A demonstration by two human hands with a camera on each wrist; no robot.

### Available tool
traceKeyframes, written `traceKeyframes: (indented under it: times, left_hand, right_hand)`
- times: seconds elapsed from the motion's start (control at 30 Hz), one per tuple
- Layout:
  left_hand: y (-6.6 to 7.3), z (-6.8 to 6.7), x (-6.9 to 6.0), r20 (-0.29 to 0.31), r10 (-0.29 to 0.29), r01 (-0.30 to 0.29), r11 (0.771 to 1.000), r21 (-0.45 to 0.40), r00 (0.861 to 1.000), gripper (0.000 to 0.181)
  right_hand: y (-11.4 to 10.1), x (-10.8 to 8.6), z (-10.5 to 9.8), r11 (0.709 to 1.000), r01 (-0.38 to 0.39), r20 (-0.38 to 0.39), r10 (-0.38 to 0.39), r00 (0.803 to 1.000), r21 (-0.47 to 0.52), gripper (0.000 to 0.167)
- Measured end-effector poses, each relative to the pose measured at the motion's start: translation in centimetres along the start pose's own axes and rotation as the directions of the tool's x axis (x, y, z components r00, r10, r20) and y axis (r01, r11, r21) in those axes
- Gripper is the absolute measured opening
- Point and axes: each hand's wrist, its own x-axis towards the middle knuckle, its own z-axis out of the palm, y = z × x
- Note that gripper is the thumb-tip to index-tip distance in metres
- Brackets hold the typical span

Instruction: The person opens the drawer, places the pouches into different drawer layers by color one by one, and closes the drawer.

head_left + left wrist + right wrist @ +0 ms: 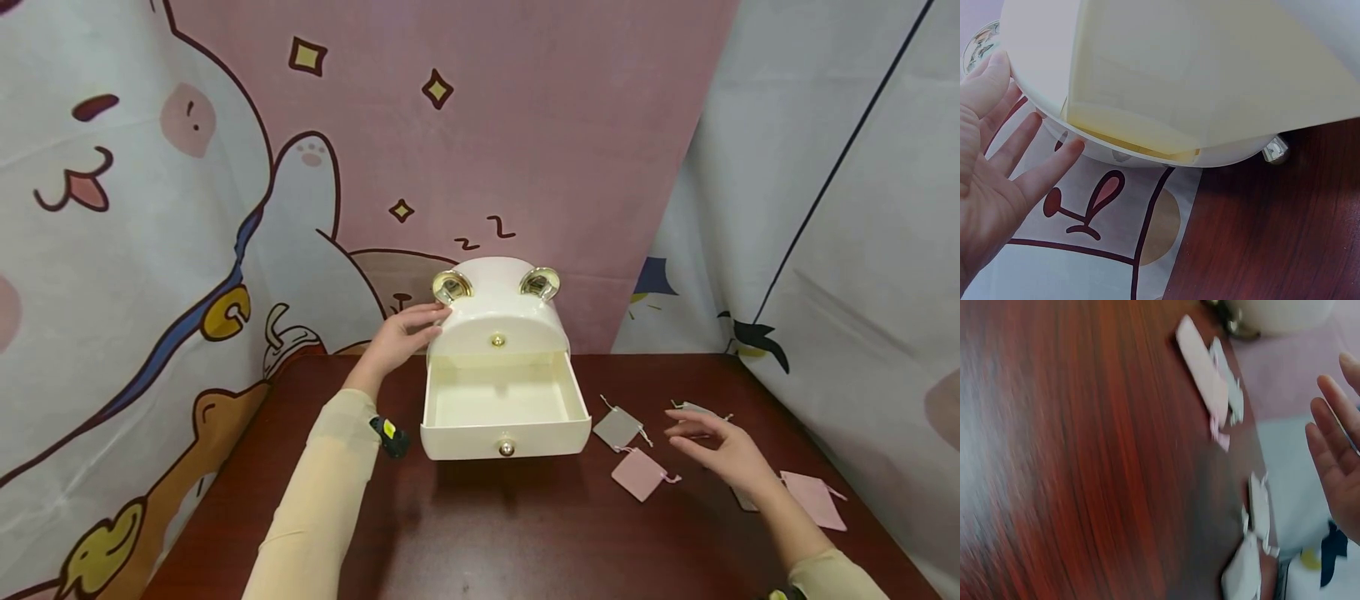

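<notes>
A cream-white storage box (498, 321) with two gold ear-shaped pieces stands at the back middle of the table. Its lower drawer (506, 442) is pulled out toward me, showing the pale inside. My left hand (405, 337) touches the box's left side near the ear, its fingers spread and fairly straight in the left wrist view. To the right, my right hand (723, 454) hovers over small drawstring pouches with fingers loosely extended, holding nothing. A grey pouch (617, 428) and a pink pouch (639, 474) lie between that hand and the drawer.
Another pink pouch (814, 500) lies right of my right hand, and grey pouches are partly hidden behind it. Dark reddish wood makes up the tabletop (480, 533). Cartoon-printed cloth (570, 125) hangs behind and at both sides.
</notes>
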Motion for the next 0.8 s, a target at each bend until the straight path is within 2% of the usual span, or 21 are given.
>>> traceKeyframes:
  times: [0.17, 0.33, 0.4, 0.57, 0.63, 0.7, 0.8]
  left_hand:
    - [-0.1, -0.1, -0.1, -0.006, 0.003, -0.003, 1.000, 0.014, 1.000, 0.040]
    - [-0.1, -0.1, -0.2, -0.007, 0.004, -0.003, 0.999, 0.037, 1.000, 0.040]
    - [-0.1, -0.1, -0.2, -0.007, 0.004, -0.004, 0.999, 0.040, 1.000, 0.040]
    - [0.0, -0.1, -0.2, -0.007, 0.003, -0.002, 0.999, 0.046, 1.000, 0.040]
    - [0.0, -0.1, -0.2, -0.008, 0.001, -0.001, 0.999, 0.045, 1.000, 0.040]
    - [0.0, -0.1, -0.1, -0.009, -0.001, 0.001, 0.999, 0.046, 1.000, 0.040]
    - [0.1, -0.1, -0.1, -0.011, -0.002, 0.003, 0.999, 0.037, 1.000, 0.040]
  right_hand:
    - [2.5, -0.4, -1.8, 0.993, -0.097, 0.006, 0.097, 0.995, -0.070, 0.046]
    - [4.5, -0.9, -3.4, 0.974, -0.173, 0.022, 0.178, 0.984, -0.149, 0.051]
    - [5.2, -1.1, -4.0, 0.965, -0.214, 0.052, 0.224, 0.973, -0.151, 0.054]
    - [6.7, -1.7, -4.9, 0.926, -0.357, 0.122, 0.371, 0.921, -0.119, 0.063]
    - [7.1, -2.0, -5.1, 0.917, -0.385, 0.142, 0.397, 0.907, -0.107, 0.064]
    - [7.6, -2.4, -5.3, 0.917, -0.386, 0.159, 0.398, 0.904, -0.098, 0.063]
    - [8.2, -2.7, -5.5, 0.926, -0.363, 0.170, 0.377, 0.911, -0.107, 0.060]
